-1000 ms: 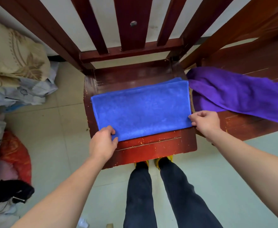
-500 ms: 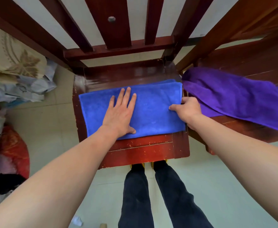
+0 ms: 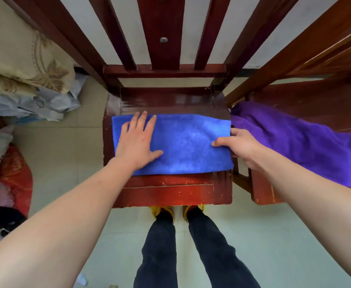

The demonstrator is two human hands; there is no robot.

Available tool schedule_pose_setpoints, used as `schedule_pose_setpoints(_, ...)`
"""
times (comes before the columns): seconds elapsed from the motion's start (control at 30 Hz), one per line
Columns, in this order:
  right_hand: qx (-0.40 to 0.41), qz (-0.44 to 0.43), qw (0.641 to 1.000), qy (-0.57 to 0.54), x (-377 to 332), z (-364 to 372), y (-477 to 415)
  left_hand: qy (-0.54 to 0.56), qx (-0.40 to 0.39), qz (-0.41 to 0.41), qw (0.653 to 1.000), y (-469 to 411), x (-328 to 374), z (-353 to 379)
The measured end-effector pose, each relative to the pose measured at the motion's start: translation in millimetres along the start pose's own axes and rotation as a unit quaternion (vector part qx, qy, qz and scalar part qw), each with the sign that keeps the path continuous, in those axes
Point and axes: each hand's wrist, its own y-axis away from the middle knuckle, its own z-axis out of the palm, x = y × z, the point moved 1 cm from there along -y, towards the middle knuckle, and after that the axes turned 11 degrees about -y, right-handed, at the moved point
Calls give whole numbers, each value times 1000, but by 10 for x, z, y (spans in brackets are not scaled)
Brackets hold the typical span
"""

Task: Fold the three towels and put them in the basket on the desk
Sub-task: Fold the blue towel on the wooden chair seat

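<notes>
Two dark red wooden chairs stand side by side on the pale floor. The left chair [image 3: 170, 192] is right in front of the person, and the right chair [image 3: 315, 96] is just beside it. A pile of bedding [image 3: 20, 65] lies on the floor far to the left.

The purple towel [image 3: 295, 142] lies loose and not folded on the seat of the right chair, in the same place as before. The blue towel [image 3: 187, 142] lies flat on the seat of the left chair, folded into a long shape, and its right end touches the purple towel.

The left hand [image 3: 137, 142] is wide open and presses flat on the blue towel. Half a second ago it lay near the middle; now it is over the left part, fingers spread. The right hand [image 3: 239, 146] holds the right edge of the blue towel, thumb on top and fingers curled around the edge. A second ago both hands pinched the near corners.
</notes>
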Motion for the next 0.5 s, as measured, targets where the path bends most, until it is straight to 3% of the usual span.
schedule_pose_setpoints(0.17,-36,-111,988,100,-225,526,269,128,-6,-149,981,443,-628,26)
schedule_pose_setpoints(0.3,-52,-125,981,142,-188,1215,248,228,-30,-229,946,739,-984,158)
schedule_pose_setpoints(0.5,-47,-97,970,219,43,2077,7,291,-6,-272,917,961,-1364,502)
